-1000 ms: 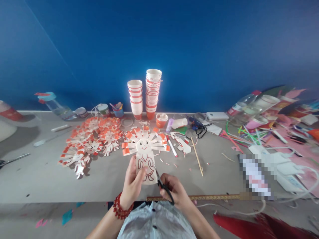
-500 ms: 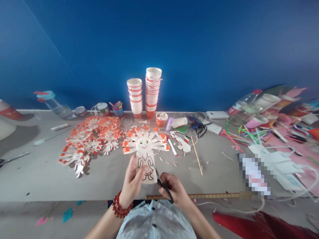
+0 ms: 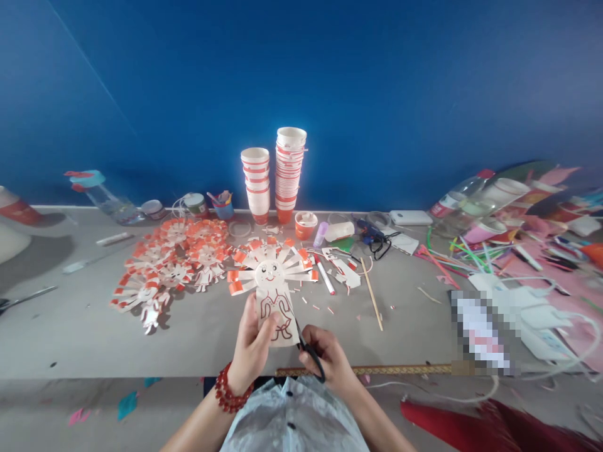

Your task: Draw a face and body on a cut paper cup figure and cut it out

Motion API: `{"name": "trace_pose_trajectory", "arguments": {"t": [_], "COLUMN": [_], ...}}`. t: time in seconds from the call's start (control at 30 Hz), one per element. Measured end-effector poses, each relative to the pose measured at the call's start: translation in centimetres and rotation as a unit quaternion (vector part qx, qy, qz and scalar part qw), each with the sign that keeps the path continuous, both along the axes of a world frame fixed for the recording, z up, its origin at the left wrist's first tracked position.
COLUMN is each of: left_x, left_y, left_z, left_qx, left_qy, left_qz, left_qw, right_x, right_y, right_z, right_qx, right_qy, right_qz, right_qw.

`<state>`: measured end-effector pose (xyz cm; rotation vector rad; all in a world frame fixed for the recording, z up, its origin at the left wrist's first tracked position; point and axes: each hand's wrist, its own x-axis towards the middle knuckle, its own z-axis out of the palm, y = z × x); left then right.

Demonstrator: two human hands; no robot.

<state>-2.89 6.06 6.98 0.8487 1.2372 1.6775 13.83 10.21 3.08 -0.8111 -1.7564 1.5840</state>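
My left hand [image 3: 252,348] grips a paper-cup cut-out figure [image 3: 272,290] by its lower body; the figure has a smiling face, a drawn body and white strips tipped orange fanning out like rays. My right hand [image 3: 330,359] holds black-handled scissors [image 3: 305,348], whose blades touch the figure's lower right edge. Both hands hover above the near edge of the grey table [image 3: 85,333]. A red bead bracelet [image 3: 226,392] circles my left wrist.
Several finished cut-out figures [image 3: 169,263] lie at the left. Two stacks of paper cups [image 3: 276,176] stand at the blue wall. A marker [image 3: 325,276], a wooden stick [image 3: 372,295], straws [image 3: 452,257], bottles and paper scraps crowd the right. Spare scissors [image 3: 23,300] lie far left.
The figure has shifted slightly left and tilted in my left hand. The scissors stay at its lower right edge, with my right hand barely moved.
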Motion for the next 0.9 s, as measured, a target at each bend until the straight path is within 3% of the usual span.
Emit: {"name": "trace_pose_trajectory", "arguments": {"t": [0.23,0.9], "left_x": [0.09,-0.09], "left_y": [0.03,-0.13], "left_z": [0.04,0.05], "left_qx": [-0.001,-0.021], "left_qy": [0.003,0.05], "left_qz": [0.017,0.008], "left_qw": [1.0,0.998], "right_x": [-0.07,-0.32], "right_y": [-0.36,-0.42], "right_z": [0.26,0.0], "right_qx": [-0.026,0.009], "right_qy": [0.011,-0.029], "right_qz": [-0.001,-0.03], "right_qw": [1.0,0.999]}}
